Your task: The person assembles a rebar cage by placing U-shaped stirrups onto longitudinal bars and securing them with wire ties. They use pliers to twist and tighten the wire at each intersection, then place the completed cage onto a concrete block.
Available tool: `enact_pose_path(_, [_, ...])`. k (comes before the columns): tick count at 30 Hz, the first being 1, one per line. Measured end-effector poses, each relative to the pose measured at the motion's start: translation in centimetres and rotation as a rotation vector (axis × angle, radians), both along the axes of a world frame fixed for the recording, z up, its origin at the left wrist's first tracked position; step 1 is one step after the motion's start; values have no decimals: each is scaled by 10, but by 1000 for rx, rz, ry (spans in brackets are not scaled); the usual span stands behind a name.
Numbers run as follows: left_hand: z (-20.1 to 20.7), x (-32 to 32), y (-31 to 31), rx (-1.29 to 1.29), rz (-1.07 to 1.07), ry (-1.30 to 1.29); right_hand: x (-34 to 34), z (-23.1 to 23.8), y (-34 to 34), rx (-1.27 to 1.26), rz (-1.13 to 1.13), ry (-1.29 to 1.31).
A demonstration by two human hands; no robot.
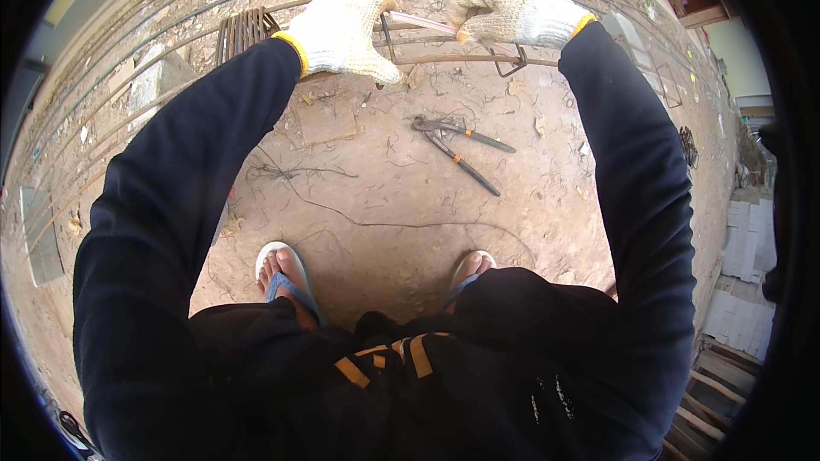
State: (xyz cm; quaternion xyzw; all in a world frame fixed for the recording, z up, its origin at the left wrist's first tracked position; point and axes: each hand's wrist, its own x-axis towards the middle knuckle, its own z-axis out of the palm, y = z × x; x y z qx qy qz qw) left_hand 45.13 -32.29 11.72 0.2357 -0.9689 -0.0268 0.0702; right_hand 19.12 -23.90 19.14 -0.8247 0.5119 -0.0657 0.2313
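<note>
My left hand (342, 30), in a white knitted glove with a yellow cuff, lies over the thin steel bars with its fingers spread and its thumb apart. The tip of one finger meets the end of a thin pale strip with a reddish edge (423, 23). My right hand (504, 10), gloved alike, is closed around the strip's other end. Between the hands, a bent wire stirrup (387, 37) stands across the bars. Another stirrup (512, 62) hangs on the near bar (461, 58) below my right hand. A bundle of rusty stirrups (243, 34) sits left of my left hand.
End-cutting pincers (453, 141) with black and orange handles lie spread on the dirt ground. Loose tie wire (359, 224) trails near my sandalled feet (286, 277). Long bars (128, 60) curve away at left, past a concrete block (158, 77). Wooden slats (713, 384) are at lower right.
</note>
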Motion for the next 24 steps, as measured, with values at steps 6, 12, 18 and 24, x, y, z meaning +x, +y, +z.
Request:
enact_pose_path(6, [-2,1,1,-12,16,-28,3,-9,3,64,-69,88])
enact_pose_path(12, [-8,7,-4,-30,-49,7,4,-20,1,-78,57,154])
enact_pose_path(18, [-13,2,-8,-34,-42,-6,8,-24,5,-41,62,155])
enact_pose_path(24, [-13,2,3,-110,34,-64,18,3,26,-9,5,68])
